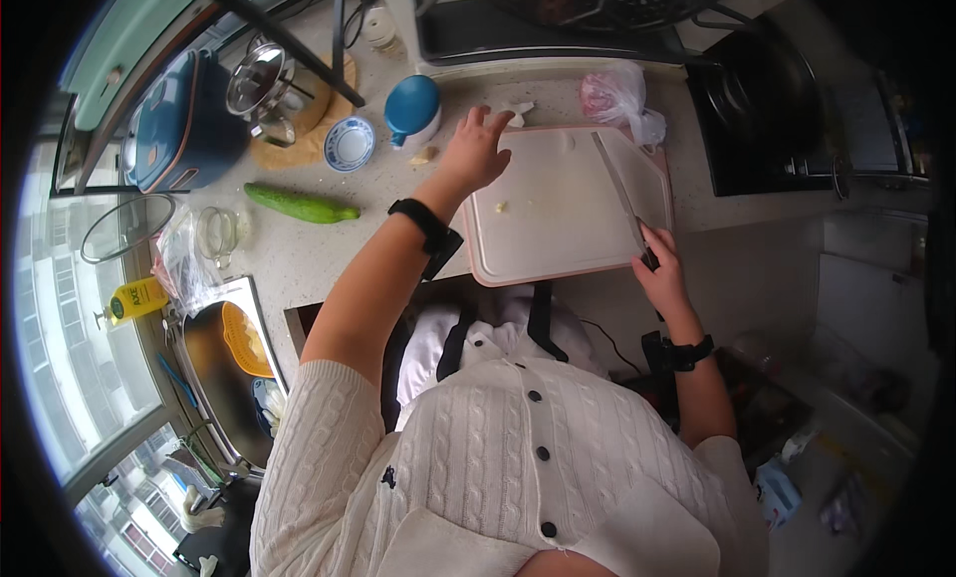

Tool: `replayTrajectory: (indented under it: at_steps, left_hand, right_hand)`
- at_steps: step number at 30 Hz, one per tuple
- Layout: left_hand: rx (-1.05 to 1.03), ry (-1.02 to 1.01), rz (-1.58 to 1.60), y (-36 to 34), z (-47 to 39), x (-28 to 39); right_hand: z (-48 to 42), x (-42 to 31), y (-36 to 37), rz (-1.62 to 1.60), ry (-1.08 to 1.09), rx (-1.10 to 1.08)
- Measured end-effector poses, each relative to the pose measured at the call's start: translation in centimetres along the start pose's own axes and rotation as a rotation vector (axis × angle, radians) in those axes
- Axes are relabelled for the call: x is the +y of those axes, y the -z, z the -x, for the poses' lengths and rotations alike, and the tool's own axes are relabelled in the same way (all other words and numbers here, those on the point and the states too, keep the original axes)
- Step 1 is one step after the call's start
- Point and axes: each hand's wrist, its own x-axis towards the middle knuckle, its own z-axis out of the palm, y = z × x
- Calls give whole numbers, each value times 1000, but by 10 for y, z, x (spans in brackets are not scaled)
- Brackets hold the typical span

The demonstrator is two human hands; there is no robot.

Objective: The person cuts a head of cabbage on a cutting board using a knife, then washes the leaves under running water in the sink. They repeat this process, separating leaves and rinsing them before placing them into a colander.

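Note:
My right hand (660,274) grips the dark handle of a kitchen knife (618,180), whose blade lies over the right part of a pale cutting board (556,259) with a pink rim. My left hand (478,150) hovers at the board's far left corner, fingers apart and nothing held. Just beyond its fingertips is a crumpled white scrap (520,114). A small pale yellow piece (501,206), perhaps garlic, sits on the board. Left of the board lie a brownish clove-like piece (423,156), a blue-lidded container (412,108), a blue-and-white dish (349,144) and a green cucumber (302,203).
A plastic bag of pinkish food (612,95) sits beyond the board, near a black cooktop (747,121). On the left are a glass teapot (272,91), a blue appliance (183,121), a glass cup (217,233) and a sink (261,308) holding an orange basket (243,338).

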Motion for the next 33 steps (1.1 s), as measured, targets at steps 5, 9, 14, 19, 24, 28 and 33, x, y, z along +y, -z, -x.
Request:
replayTrajectory:
  at_steps: [5, 9, 14, 19, 24, 28, 33]
  left_hand:
    - [-86, 242, -313, -46, -65, 18]
    - [-212, 221, -91, -51, -86, -4]
    - [-154, 239, -10, -48, -93, -3]
    - [-141, 142, 64, -63, -96, 25]
    - [-193, 125, -91, -74, -91, 61]
    - [-166, 42, -60, -82, -92, 44]
    - [-37, 218, 23, -75, -101, 24]
  right_hand:
    - [16, 50, 32, -64, -85, 19]
    - [14, 63, 41, -130, -83, 31]
    - [8, 77, 40, -195, -67, 33]
    - [-4, 80, 46, -236, -41, 0]
    - [-7, 82, 47, -226, -22, -2]
    - [-5, 84, 41, -260, -30, 10]
    - [0, 87, 38, -270, -20, 14]
